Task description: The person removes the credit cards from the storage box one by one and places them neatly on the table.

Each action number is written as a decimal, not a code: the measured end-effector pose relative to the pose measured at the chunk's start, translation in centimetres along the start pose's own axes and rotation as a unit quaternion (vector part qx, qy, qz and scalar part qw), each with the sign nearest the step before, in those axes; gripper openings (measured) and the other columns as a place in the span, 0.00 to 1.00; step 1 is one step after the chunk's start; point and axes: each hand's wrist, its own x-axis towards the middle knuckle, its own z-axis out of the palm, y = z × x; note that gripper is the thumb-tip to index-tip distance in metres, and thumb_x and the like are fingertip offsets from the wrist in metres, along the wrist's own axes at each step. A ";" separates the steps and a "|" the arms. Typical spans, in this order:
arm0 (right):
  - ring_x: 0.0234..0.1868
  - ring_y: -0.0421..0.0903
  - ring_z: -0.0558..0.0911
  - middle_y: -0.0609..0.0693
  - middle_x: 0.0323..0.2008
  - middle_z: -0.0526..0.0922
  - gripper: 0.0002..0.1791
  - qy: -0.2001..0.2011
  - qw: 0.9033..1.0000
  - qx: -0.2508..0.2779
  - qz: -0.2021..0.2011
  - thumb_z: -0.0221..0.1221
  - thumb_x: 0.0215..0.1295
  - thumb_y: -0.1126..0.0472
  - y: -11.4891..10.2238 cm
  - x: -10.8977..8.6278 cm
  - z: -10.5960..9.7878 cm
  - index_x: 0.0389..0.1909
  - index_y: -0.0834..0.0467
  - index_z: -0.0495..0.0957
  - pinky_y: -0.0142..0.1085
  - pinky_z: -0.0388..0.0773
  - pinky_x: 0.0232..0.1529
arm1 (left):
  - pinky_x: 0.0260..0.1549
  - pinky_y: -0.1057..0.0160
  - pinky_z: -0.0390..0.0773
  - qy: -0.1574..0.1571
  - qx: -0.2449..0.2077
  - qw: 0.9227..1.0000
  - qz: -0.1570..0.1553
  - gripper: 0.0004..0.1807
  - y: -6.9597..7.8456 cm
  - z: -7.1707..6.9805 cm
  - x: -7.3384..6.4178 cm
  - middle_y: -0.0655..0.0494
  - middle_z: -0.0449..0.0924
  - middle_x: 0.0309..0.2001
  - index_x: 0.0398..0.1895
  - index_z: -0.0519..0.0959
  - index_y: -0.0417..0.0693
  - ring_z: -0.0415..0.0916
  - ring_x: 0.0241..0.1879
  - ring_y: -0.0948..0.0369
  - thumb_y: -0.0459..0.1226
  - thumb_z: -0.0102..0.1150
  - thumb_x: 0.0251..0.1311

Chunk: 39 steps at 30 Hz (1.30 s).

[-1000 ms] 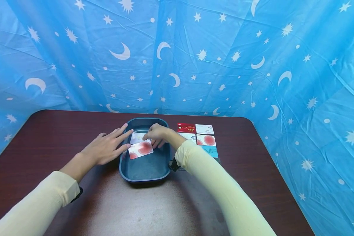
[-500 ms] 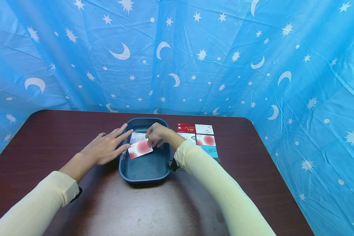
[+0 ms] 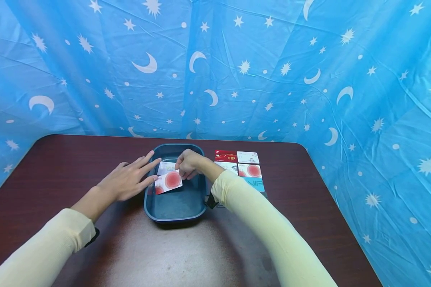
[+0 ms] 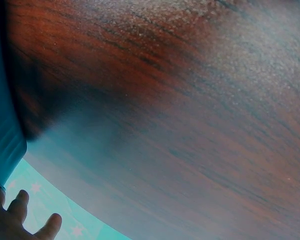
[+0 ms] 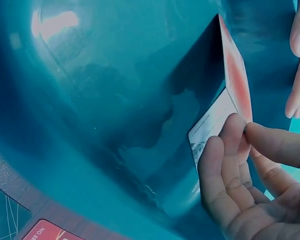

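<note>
A dark blue tray (image 3: 181, 206) stands on the table with cards inside. My right hand (image 3: 189, 163) reaches into it and pinches the near corner of a white card with red circles (image 3: 169, 182) between thumb and fingertips. In the right wrist view that red-and-white card (image 5: 235, 72) stands tilted on edge. A white card with gold lettering (image 3: 166, 168) lies just behind it, and the right fingers (image 5: 209, 165) overlap this white card (image 5: 212, 122). My left hand (image 3: 125, 181) spreads straight fingers over the tray's left rim, its thumb tip right at the red-and-white card.
Right of the tray lie several cards in rows: a red VIP card (image 3: 225, 156), a white card (image 3: 248, 157), a second red-circle card (image 3: 250, 170) and a teal card (image 3: 255, 183). My right forearm hides part of them. A blue star-patterned curtain (image 3: 215, 71) hangs behind the table.
My right fingers have gone from the white card to the corner of the red-and-white card and tilted it up, shifting it slightly left. The left hand has stayed at the rim.
</note>
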 end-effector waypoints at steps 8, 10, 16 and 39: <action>0.28 0.49 0.83 0.55 0.27 0.80 0.04 -0.003 1.000 -0.003 -0.021 0.58 0.67 0.74 -0.4 -0.3 -0.6 0.35 0.64 0.80 0.44 0.85 0.43 | 0.61 0.26 0.59 -0.004 0.003 1.000 -0.001 0.37 0.0 -0.1 0.0 0.38 0.46 0.78 0.78 0.56 0.49 0.55 0.72 0.37 0.57 0.44 0.72; 0.28 0.48 0.83 0.55 0.27 0.81 0.04 -0.003 1.000 0.000 -0.026 0.58 0.67 0.74 -0.5 -0.5 -0.9 0.35 0.65 0.80 0.45 0.85 0.44 | 0.61 0.27 0.59 -0.006 0.004 1.000 -0.003 0.37 -0.1 -0.1 0.0 0.38 0.46 0.78 0.78 0.56 0.49 0.54 0.72 0.37 0.57 0.43 0.73; 0.27 0.48 0.83 0.55 0.25 0.81 0.04 -0.007 0.999 0.003 -0.042 0.58 0.66 0.75 -0.4 -0.9 -1.6 0.36 0.65 0.80 0.47 0.84 0.46 | 0.61 0.27 0.59 -0.004 0.007 1.000 -0.004 0.38 -0.1 -0.1 0.0 0.37 0.47 0.78 0.78 0.57 0.49 0.55 0.72 0.37 0.58 0.43 0.72; 0.30 0.48 0.84 0.56 0.27 0.83 0.06 -0.052 0.994 -0.022 -0.095 0.59 0.65 0.74 2.8 -4.5 -5.9 0.41 0.67 0.79 0.39 0.86 0.39 | 0.61 0.26 0.58 -0.004 0.006 1.000 -0.006 0.37 0.0 0.1 0.3 0.37 0.46 0.78 0.78 0.56 0.48 0.54 0.72 0.36 0.56 0.46 0.72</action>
